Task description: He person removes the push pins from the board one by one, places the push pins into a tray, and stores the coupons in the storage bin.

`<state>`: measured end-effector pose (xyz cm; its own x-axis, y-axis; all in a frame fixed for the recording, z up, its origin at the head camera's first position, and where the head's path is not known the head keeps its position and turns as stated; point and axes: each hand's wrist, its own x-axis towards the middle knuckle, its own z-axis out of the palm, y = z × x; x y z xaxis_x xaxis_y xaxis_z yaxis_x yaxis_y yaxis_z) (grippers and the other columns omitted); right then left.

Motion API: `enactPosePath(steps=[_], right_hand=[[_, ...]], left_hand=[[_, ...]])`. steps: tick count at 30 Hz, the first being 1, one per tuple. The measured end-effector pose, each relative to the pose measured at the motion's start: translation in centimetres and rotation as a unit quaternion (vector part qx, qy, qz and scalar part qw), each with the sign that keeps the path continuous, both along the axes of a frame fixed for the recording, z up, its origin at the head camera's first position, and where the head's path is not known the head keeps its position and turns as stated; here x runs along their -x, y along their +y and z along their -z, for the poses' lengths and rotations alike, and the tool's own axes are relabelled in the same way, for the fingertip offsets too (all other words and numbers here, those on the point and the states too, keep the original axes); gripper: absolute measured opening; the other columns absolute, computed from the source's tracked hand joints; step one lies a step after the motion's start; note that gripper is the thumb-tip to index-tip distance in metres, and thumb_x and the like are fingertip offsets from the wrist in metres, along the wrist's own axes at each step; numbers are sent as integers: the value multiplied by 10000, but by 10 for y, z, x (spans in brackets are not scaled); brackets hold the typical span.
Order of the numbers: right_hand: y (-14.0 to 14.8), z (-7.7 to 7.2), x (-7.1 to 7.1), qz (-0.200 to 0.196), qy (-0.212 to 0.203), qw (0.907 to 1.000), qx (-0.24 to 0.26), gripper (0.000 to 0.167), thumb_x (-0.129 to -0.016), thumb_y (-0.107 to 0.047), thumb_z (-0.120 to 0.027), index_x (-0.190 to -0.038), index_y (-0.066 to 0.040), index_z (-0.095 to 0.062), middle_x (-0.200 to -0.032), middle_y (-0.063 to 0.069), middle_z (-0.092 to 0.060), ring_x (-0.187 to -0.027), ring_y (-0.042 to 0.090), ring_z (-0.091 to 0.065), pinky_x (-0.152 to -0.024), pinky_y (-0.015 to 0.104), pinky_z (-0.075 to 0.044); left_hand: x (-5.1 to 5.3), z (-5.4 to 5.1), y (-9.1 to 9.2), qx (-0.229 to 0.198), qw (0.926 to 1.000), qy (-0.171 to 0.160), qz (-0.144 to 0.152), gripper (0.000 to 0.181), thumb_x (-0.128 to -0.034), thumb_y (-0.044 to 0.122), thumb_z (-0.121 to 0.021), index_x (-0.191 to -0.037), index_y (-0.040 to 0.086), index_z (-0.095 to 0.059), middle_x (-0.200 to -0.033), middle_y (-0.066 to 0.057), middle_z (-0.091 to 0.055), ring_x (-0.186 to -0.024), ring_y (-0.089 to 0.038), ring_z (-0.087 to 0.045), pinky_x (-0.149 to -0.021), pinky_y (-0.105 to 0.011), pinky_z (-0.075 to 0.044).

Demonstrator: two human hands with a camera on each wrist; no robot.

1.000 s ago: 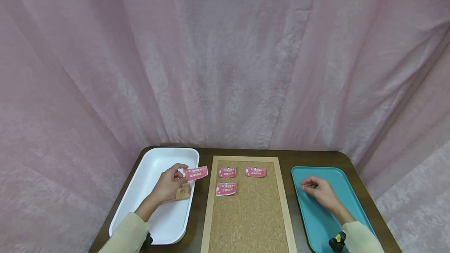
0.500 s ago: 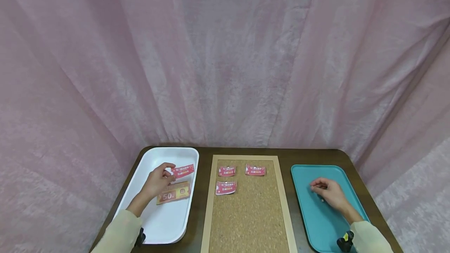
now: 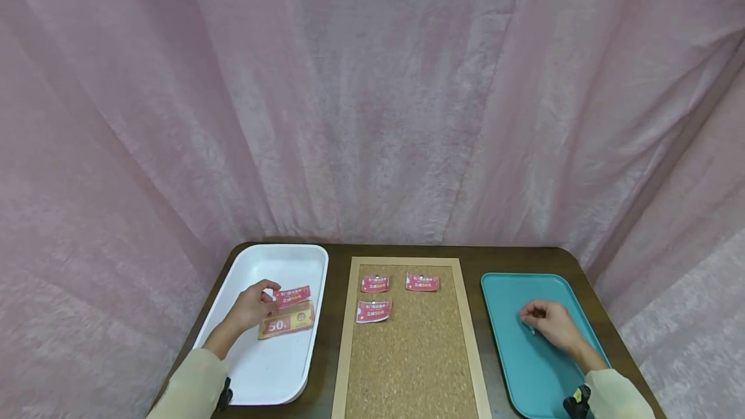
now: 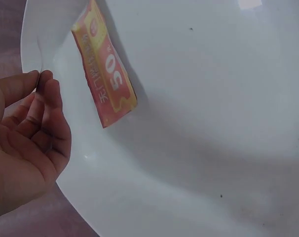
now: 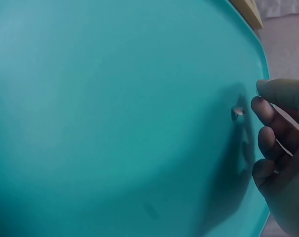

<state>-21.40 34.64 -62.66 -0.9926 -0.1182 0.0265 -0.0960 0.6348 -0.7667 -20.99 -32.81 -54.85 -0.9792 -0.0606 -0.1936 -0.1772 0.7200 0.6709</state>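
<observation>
Over the white tray (image 3: 264, 377), my left hand (image 3: 251, 306) pinches one end of a pink coupon (image 3: 293, 296) between thumb and fingertips. In the left wrist view this coupon shows only as a thin edge. A yellow-and-red coupon marked 50 (image 4: 107, 66) lies in the tray beside it. My right hand (image 3: 550, 323) hovers above the teal tray (image 3: 538, 374), fingers loosely bent. In the right wrist view a thumbtack (image 5: 238, 112) lies on the tray close to its fingertips, apart from them. I make out nothing clearly held in that hand.
Between the trays lies a wood-framed corkboard (image 3: 413, 361). Three pink coupons are pinned near its top, one of them (image 3: 374, 311) lower on the left. All stand on a dark brown table (image 3: 477, 254), with a pink curtain (image 3: 372, 96) behind.
My left hand has drawn the pink coupon leftward and lower over the white tray, uncovering more of the 50 coupon. My right hand has shifted rightward over the teal tray, and the thumbtack has come into view.
</observation>
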Motion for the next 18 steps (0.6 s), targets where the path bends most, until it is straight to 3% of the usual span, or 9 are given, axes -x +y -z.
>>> enactPosePath(steps=[7, 18], right_hand=[[5, 0, -3, 76, -125, 9994, -307, 83, -957, -89, -745, -923, -13, -752, -889, 46, -732, -725, 49, -554, -645, 261, -472], [7, 3, -4, -14, -263, 9992, -289, 31, -930, -43, -750, -907, -35, -732, -822, 21, -684, -697, 55, -538, -641, 253, -460]], left_hand=[[-2, 1, 3, 40, 9996, -262, 92, 417, -923, 14, -698, -1322, -58, -598, -824, -86, -644, -710, -226, -624, -599, -302, -483], [-3, 10, 8, 419, 9981, -428, 153, 384, -891, 25, -709, -1266, -11, -635, -835, -73, -611, -731, -195, -571, -647, -313, -467]])
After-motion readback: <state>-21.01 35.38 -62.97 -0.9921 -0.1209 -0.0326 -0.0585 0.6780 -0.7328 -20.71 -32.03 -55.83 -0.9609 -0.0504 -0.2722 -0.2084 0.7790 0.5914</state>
